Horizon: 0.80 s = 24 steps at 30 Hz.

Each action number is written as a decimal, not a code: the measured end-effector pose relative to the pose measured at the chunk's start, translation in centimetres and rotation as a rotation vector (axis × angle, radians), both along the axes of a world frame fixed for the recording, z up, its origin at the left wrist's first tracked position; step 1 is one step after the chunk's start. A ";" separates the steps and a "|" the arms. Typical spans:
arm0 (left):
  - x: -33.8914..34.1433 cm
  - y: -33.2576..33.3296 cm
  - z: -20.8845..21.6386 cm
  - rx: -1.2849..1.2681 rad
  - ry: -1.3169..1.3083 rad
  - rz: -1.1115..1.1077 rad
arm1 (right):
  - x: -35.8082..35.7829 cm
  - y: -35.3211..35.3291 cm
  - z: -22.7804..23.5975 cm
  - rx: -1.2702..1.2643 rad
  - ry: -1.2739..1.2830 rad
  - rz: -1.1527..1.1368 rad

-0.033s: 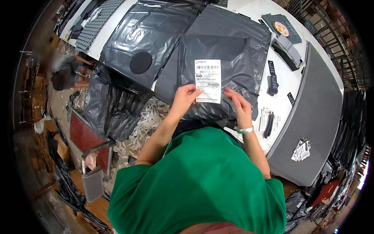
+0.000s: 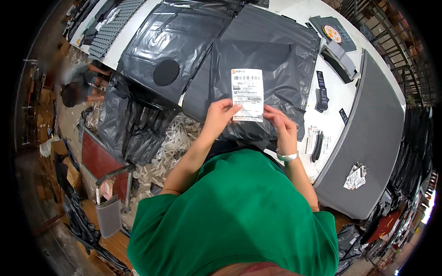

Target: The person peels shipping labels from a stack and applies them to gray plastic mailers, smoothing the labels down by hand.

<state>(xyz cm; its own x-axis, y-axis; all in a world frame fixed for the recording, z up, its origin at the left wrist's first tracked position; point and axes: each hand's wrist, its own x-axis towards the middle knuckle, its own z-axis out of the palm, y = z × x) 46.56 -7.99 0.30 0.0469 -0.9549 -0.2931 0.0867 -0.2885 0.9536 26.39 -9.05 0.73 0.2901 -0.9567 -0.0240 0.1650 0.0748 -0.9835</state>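
A white printed shipping label (image 2: 247, 89) lies over a dark grey plastic mailing bag (image 2: 281, 60), straight in front of me. My left hand (image 2: 218, 118) pinches the label's lower left edge, thumb on top. At the label's lower right edge, my right hand (image 2: 284, 131) has its fingers drawn together on the margin. Part of that grip is hidden by the hand itself. Below the label, the bag's near part is wrinkled and shiny.
Stacked dark plastic bags (image 2: 161, 37) cover the table's left side, with a black round disc (image 2: 166, 73) on them. Right of me are small black tags (image 2: 321, 99), a grey mat (image 2: 363, 152) and a bundle of labels (image 2: 355, 177). Another person (image 2: 83, 83) crouches at far left.
The label has shifted slightly right and up. My right hand has moved left, its fingers closing from apart onto the label's right edge. My left hand keeps its pinch.
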 end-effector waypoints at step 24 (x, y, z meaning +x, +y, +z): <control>-1.8 5.0 3.0 -0.062 0.230 -0.062 | 1.1 4.8 3.7 -0.057 0.114 -0.108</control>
